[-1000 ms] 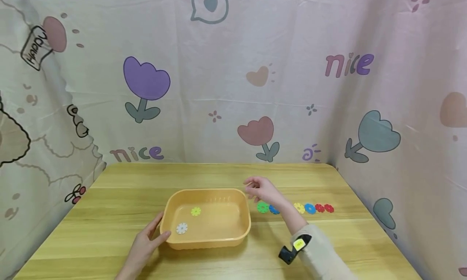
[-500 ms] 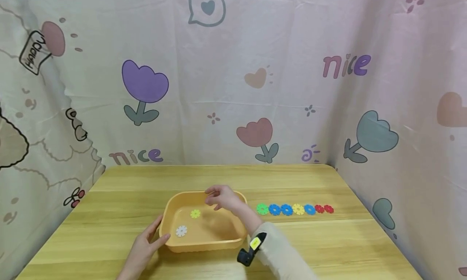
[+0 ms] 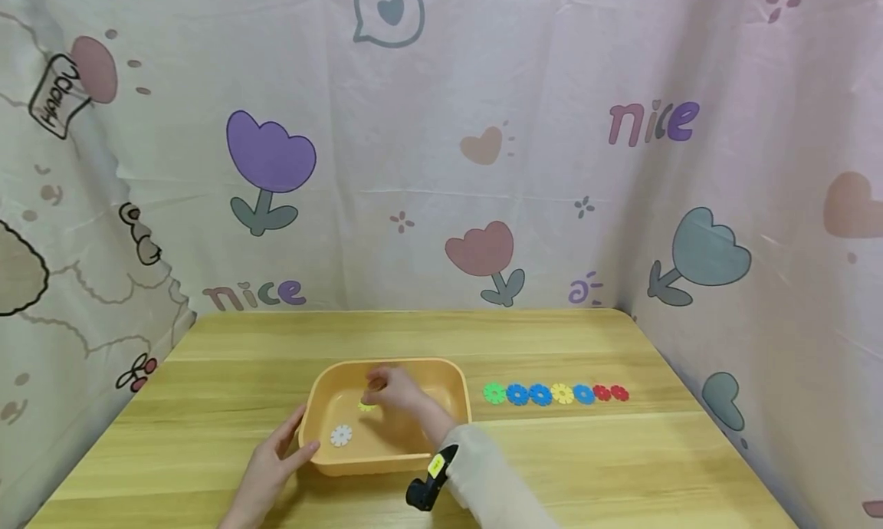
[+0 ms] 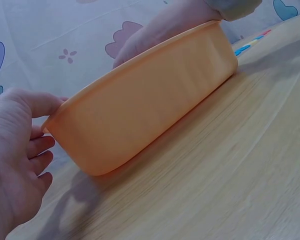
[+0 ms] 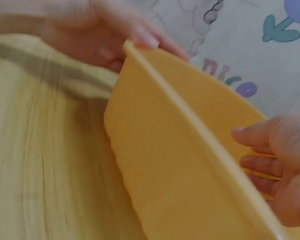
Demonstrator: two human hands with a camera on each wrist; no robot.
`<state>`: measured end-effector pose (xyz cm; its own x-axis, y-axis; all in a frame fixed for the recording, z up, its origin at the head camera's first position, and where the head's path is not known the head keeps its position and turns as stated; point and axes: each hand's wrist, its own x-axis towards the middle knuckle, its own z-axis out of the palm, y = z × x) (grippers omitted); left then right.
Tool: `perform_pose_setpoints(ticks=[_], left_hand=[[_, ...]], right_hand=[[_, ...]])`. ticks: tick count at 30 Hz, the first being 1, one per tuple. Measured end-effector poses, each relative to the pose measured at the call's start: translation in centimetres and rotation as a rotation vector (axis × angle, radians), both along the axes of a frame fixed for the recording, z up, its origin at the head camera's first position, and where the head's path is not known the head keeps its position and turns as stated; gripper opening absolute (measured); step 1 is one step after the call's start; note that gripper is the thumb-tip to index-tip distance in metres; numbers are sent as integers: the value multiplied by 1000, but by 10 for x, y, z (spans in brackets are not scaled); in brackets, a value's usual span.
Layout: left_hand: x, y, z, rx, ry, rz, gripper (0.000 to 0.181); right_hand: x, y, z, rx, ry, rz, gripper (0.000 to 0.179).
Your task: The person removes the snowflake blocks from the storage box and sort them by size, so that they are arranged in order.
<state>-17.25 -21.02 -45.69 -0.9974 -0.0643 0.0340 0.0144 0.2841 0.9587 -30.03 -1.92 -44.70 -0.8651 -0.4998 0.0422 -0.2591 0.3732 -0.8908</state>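
Note:
A shallow yellow-orange plastic basin [image 3: 372, 466] stands on the table. My left hand [image 3: 267, 468] grips its left end, the thumb over the rim and the fingers on the outside, as the left wrist view also shows. Inside the basin, my right hand [image 3: 400, 391] reaches down with loosely bent fingers over a yellow-green snowflake disc [image 3: 366, 407], partly hidden by them. I see nothing between the thumb and fingers of the right hand [image 5: 285, 165] in the right wrist view. A white snowflake disc [image 3: 341, 435] lies on the basin floor, nearer the left hand.
Right of the basin a straight row of snowflake discs lies on the wooden table [image 3: 621, 460]: a green disc [image 3: 494, 393], blue discs [image 3: 541, 395], a yellow disc [image 3: 562, 393] and two red discs [image 3: 610, 393]. A printed curtain [image 3: 386, 130] hangs behind and at both sides.
My right hand has moved left from beside the row, over the basin's rim and down inside to the yellow-green disc. The left hand keeps its grip on the basin.

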Motion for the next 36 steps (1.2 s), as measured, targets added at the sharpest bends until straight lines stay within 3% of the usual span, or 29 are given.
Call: perform_pose_setpoints(ticks=[12, 19, 23, 26, 32, 36], left_hand=[[-1, 0, 0, 5, -17, 0, 69], [-1, -1, -4, 4, 7, 6, 67], [-1, -1, -4, -1, 11, 3, 67], [-1, -1, -4, -9, 3, 2, 67], [-2, -1, -3, -17, -7, 3, 67], [-2, -1, -3, -6, -4, 6, 67]], right_hand=[[-1, -3, -11, 190, 61, 76, 40], [2, -4, -10, 408, 270, 79, 25], [5, -4, -6, 510, 331, 79, 20], [5, -3, -4, 552, 316, 93, 20], [5, 1, 0, 477, 190, 109, 28], [6, 4, 1, 476, 222, 125, 30]])
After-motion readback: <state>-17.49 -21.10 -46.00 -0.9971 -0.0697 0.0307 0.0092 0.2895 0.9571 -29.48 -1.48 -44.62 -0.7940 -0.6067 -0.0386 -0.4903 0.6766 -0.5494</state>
